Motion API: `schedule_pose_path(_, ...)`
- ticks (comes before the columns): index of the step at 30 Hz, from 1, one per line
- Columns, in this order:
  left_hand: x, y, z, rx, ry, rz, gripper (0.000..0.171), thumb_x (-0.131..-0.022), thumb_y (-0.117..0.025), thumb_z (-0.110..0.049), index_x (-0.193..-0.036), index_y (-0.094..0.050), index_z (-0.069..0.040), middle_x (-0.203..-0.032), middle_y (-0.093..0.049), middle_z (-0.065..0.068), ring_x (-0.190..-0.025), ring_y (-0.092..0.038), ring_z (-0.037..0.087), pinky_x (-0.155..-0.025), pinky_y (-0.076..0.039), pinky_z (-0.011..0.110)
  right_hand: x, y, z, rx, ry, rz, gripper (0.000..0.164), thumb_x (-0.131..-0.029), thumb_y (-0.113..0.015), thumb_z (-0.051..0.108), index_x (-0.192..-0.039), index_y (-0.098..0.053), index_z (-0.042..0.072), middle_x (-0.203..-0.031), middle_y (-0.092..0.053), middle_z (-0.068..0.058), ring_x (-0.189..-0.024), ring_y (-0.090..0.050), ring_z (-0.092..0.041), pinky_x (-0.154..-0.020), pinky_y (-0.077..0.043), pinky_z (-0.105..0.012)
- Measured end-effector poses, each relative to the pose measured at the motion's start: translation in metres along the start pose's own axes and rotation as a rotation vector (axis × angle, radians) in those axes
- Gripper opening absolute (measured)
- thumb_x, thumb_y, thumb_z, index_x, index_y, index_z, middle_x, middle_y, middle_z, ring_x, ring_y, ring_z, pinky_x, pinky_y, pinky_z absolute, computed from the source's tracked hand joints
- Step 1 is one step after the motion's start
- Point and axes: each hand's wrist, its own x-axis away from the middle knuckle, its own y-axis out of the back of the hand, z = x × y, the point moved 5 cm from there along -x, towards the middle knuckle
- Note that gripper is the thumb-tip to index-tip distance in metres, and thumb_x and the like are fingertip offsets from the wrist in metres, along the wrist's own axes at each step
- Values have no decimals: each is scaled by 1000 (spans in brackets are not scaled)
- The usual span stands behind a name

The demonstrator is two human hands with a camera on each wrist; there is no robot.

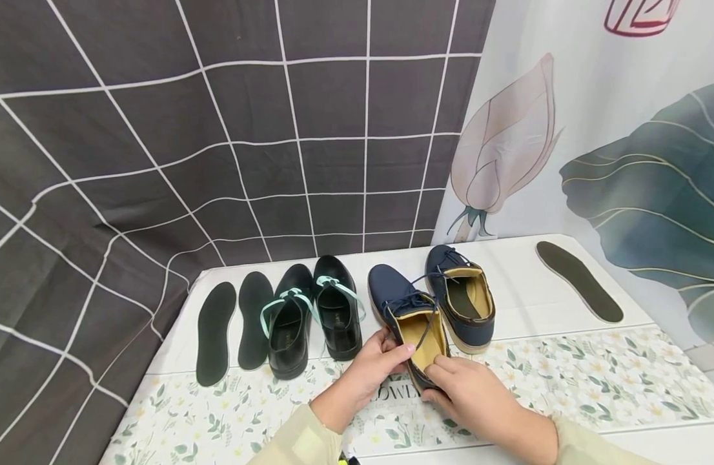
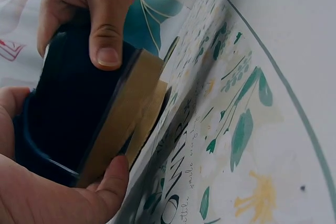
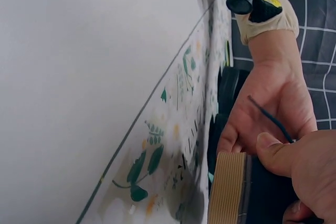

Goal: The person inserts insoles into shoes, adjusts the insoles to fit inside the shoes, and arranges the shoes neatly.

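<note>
A navy lace-up shoe [image 1: 416, 316] with a tan lining and tan sole is held between both hands, its heel toward me and tilted up off the table. My left hand [image 1: 371, 365] grips its left side, thumb at the opening's edge. My right hand [image 1: 470, 394] pinches the heel, fingers inside the collar and thumb on the outer back, as the left wrist view shows of the heel [image 2: 79, 103]. A loose lace end [image 3: 270, 119] sticks up in the right wrist view. Beside it stands the matching navy shoe [image 1: 463, 297], with a dark insole [image 1: 463, 298] inside.
Left of the hands stand two black shoes [image 1: 291, 323] with mint laces. Two black insoles [image 1: 215, 332] lie farther left. A dark olive insole [image 1: 579, 281] lies at the right. The table has a floral cloth [image 1: 601, 381]; a dark grid curtain [image 1: 334, 161] hangs behind.
</note>
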Motion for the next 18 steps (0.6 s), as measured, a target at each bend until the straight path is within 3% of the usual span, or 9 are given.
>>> schedule_pose_path(10, -5, 1, 10, -10, 24, -10, 54, -89, -67, -13, -137, -47, 3, -98, -65, -1, -87, -63, 7, -79, -52, 24, 0, -12, -1, -29, -35, 78, 29, -76, -84, 32, -86, -59, 21, -75, -46, 15, -64, -43, -2, -55, -45, -25)
schedule_pose_path(16, -6, 3, 13, -25, 41, -30, 70, -89, -70, -15, -146, -36, 6, -95, -67, 1, -79, -61, 6, -73, -48, 23, 1, -17, -4, -49, -75, 108, 28, -78, -84, 32, -87, -59, 22, -75, -47, 15, -65, -44, -2, -56, -46, -26)
schedule_pose_path(18, -6, 3, 13, -50, 52, -47, 74, -90, -70, -17, -150, -32, 6, -102, -68, 5, -81, -61, 9, -75, -48, 26, 1, -18, -5, -57, -86, 114, 28, -78, -83, 31, -87, -58, 22, -76, -48, 14, -65, -46, -3, -56, -47, -27)
